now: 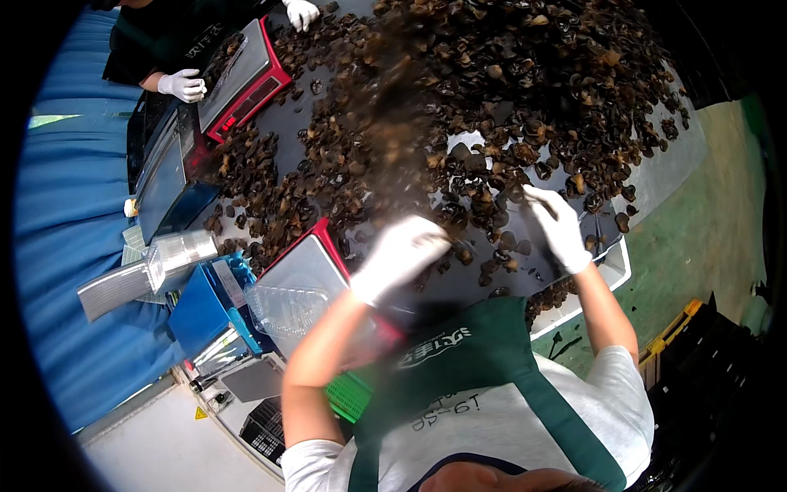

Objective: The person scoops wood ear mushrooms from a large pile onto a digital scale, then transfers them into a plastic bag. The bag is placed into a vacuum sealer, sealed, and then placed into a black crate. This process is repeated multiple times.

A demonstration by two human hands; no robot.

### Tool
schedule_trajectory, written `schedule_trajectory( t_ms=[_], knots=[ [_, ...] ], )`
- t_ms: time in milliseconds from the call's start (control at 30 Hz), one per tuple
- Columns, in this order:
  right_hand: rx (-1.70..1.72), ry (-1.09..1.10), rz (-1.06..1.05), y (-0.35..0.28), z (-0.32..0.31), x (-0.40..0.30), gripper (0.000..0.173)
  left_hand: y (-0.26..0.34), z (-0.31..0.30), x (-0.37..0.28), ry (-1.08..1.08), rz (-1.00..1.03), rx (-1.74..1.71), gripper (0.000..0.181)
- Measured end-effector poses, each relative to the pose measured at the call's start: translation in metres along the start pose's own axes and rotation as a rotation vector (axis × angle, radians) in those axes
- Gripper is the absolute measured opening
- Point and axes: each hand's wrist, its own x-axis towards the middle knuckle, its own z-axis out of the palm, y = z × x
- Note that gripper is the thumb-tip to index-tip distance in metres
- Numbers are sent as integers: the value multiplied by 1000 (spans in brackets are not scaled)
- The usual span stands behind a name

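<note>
A wide heap of dark brown dried mushrooms covers the grey tabletop before me. My left hand, in a white glove, is blurred over the near edge of the heap, beside a red-rimmed weighing scale. Small brown pieces show near its fingertips, but whether it holds any is unclear. My right hand, also gloved in white, reaches down at the right with fingers apart, its fingertips beside some mushrooms. An empty clear plastic tray rests on the scale.
Across the table a co-worker's gloved hand is beside another red scale. Clear plastic containers and a blue box stand at the left. A white bin sits below the table's right edge. A green basket is near my waist.
</note>
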Motion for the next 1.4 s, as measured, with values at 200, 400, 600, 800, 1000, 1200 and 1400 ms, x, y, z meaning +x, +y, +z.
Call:
schedule_trajectory(
  t_ms=[200,400,600,800,1000,1200,1400],
  knots=[
    [-58,-203,106,1,-41,-1,31,13,133,-14,-343,571,51,39],
    [-457,15,-444,-15,38,31,41,-37,35,34,465,308,408,32],
    [-450,-503,-656,-15,155,24,47,-73,29,-2,346,-8,720,61],
    [-249,-630,-663,-27,129,76,16,-57,-41,9,237,89,389,24],
    [-417,78,-697,-51,160,188,52,-101,-103,102,884,-6,485,75],
    [-392,-232,-717,-26,218,131,52,-101,-45,88,784,6,632,49],
    [-300,-722,-817,-32,145,94,27,-70,38,9,612,-46,349,54]
  ],
)
